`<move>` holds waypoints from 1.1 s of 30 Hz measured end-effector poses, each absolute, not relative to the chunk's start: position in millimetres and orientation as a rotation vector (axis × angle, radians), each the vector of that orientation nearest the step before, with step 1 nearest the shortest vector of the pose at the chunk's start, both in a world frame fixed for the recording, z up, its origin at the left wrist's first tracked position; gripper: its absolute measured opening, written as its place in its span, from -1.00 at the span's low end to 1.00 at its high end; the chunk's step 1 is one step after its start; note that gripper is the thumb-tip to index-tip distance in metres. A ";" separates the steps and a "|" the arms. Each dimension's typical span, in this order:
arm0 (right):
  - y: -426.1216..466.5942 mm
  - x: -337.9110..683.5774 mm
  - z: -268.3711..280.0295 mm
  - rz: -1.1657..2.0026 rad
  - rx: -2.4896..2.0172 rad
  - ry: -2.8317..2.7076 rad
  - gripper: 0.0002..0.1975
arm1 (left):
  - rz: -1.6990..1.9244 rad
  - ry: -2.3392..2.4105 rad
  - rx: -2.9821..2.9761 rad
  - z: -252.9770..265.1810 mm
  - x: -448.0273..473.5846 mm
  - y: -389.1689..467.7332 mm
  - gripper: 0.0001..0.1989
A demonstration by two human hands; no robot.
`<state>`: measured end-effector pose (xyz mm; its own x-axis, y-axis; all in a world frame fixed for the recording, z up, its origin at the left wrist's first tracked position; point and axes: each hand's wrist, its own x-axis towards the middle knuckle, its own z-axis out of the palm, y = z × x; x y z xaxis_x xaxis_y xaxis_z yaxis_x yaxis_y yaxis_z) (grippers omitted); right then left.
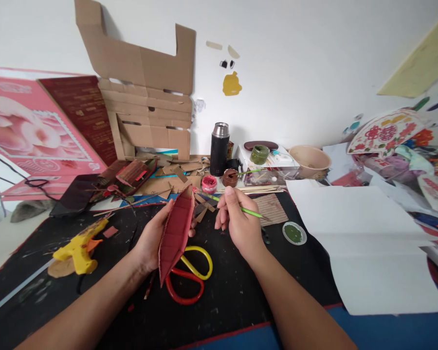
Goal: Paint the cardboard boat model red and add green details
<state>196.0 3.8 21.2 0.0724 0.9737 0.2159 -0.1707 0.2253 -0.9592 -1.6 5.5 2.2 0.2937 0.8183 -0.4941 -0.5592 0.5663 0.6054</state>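
Observation:
My left hand (154, 238) is closed around a small red cardboard boat (177, 233), tilted with its hollow side towards me. Between the fingers of my right hand (239, 218) is a thin green paintbrush (251, 212); one end of it reaches left to the boat's upper edge. Whether that end touches the cardboard I cannot tell. Under the boat lie scissors (184, 291) with one red and one yellow handle loop. Beyond my hands stand an open pot of red paint (209, 183) and a pot of brown paint (230, 177) with another brush resting across it.
A yellow glue gun (81, 248) lies at the left. Right of my hand are a lid with green paint (294, 233), corrugated cardboard (270, 209) and white paper (365, 243). A black flask (219, 149), cardboard scraps (182, 174) and a beige bowl (310, 160) line the back.

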 end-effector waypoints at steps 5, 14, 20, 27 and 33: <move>1.7 195.7 19.3 1.074 -0.944 -1.174 -0.40 | 1.006 0.821 0.348 0.9 -0.5 6.0 -0.55; 0.8 195.6 16.2 1.022 -0.980 -1.233 -0.37 | 1.069 1.012 0.293 13.9 6.0 5.8 -0.54; -1.2 195.5 12.0 0.983 -0.985 -1.308 -0.37 | 1.128 1.029 0.321 17.0 8.4 5.4 -0.54; -2.6 194.9 9.5 1.021 -0.980 -1.304 -0.35 | 1.129 1.080 0.252 18.6 8.5 6.7 -0.52; -0.2 194.2 19.8 1.074 -0.957 -1.182 -0.36 | 1.104 1.073 0.285 14.5 8.3 7.5 -0.50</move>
<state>194.2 -0.2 19.8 0.0532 0.9727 0.2260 -0.1327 0.2312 -0.9638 8.3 7.5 14.5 0.0387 0.8291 -0.5577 -0.5812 0.4727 0.6624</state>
